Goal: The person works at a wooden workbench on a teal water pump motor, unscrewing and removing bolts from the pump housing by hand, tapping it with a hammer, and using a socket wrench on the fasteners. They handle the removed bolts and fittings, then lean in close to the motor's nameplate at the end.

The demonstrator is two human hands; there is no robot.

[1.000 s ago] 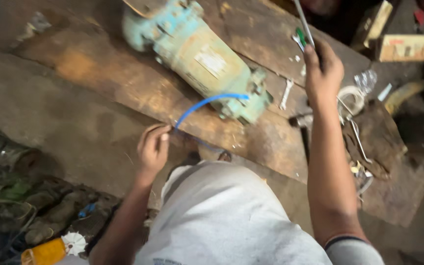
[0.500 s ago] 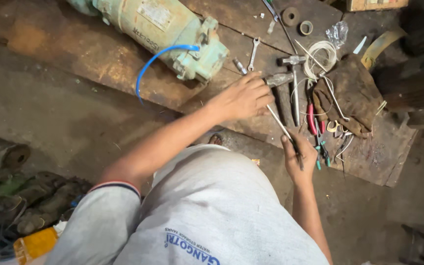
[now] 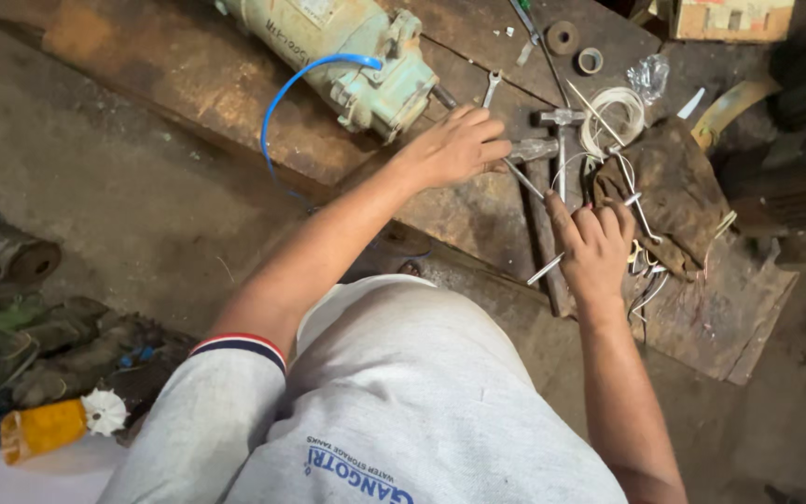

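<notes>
Head view: my left hand (image 3: 454, 147) rests, fingers loosely together, on a hammer head (image 3: 532, 149) at one o'clock; my right hand (image 3: 594, 247) pinches a thin metal rod (image 3: 545, 272) beside a brown rag (image 3: 678, 194).

From my remote seat, the bench (image 3: 235, 140) runs across the top of the view. The motor (image 3: 347, 56) lies on it at eleven o'clock, with a hose (image 3: 277, 98) looping off its near side toward nine o'clock. My left hand (image 3: 454, 149) rests just at the motor's four o'clock, touching the hammer (image 3: 534, 159), which lies at centre. The spanner (image 3: 491, 89) sits at twelve o'clock of that hand. My right hand (image 3: 594, 247) lies at five o'clock of the hammer, on a thin rod (image 3: 552, 268). The rag (image 3: 673, 191) is at three o'clock beside it, the wire coil (image 3: 613, 117) behind the rag, and two rings (image 3: 563, 37) farther back at one o'clock.
</notes>
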